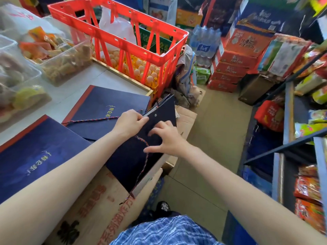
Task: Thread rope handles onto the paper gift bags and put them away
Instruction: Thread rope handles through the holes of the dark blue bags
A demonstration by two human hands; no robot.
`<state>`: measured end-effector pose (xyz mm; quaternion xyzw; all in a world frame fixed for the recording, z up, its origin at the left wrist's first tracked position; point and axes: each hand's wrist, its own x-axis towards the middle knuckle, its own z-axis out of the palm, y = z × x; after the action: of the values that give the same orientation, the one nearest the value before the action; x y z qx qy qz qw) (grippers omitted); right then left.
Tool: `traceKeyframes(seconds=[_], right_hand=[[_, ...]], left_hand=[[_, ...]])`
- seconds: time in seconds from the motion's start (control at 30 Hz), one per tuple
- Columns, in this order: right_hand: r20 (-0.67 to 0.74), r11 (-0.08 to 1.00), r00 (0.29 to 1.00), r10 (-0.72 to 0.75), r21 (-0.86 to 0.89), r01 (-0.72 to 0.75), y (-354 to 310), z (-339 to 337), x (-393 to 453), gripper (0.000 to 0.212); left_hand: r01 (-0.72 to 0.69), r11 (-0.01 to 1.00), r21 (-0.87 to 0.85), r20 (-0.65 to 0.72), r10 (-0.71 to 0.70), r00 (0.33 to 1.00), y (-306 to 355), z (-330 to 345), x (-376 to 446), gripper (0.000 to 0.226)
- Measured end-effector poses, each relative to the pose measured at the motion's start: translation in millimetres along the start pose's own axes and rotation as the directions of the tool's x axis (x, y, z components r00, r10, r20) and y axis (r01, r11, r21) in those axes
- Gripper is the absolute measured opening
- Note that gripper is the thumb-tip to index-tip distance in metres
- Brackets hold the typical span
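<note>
A flat dark navy paper gift bag [131, 161] lies tilted over a cardboard box [99, 200], its top edge with a punched hole toward the far side. My left hand [131, 122] pinches that top edge near the hole. My right hand [165, 137] rests on the bag's face with fingers spread, fingertips pressing the paper. A twisted red-and-blue rope handle [144, 163] runs down the bag and hangs past its near corner. Two more navy bags [106, 110] [35, 152] with gold lettering lie flat on the counter, a loose rope [92, 119] across the farther one.
A red plastic crate [123, 38] holding eggs stands behind the bags. Clear tubs of snacks [53, 53] sit on the white counter at left. Stacked cartons [235, 68], bottled water [205, 41] and snack shelves [304, 138] line the narrow floor aisle at right.
</note>
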<state>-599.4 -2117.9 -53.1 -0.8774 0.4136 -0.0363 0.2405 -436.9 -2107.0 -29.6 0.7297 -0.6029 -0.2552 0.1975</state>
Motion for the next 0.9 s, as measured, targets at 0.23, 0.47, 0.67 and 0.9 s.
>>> traceKeyframes(seconds=[0.23,0.47,0.67,0.9], right_hand=[[-0.159,0.963,0.971,0.177,-0.177,-0.205,-1,14,5,0.019],[-0.428,0.931,0.827,0.364,0.166,-0.323,55,-48,18,0.015],[-0.237,0.343,0.724,0.648,0.939,0.000,46,-73,25,0.022],[-0.105,-0.023,0.620,0.777,0.980,0.195,61,-114,26,0.016]], left_hand=[[0.045,0.995,0.087,0.100,-0.053,0.994,-22,19,-16,0.052],[0.033,0.977,0.211,0.142,-0.064,0.988,-37,32,-13,0.031],[-0.008,0.935,0.355,-0.031,0.020,0.999,-37,43,-12,0.024],[0.119,0.972,0.202,0.056,-0.133,0.989,-29,49,-15,0.027]])
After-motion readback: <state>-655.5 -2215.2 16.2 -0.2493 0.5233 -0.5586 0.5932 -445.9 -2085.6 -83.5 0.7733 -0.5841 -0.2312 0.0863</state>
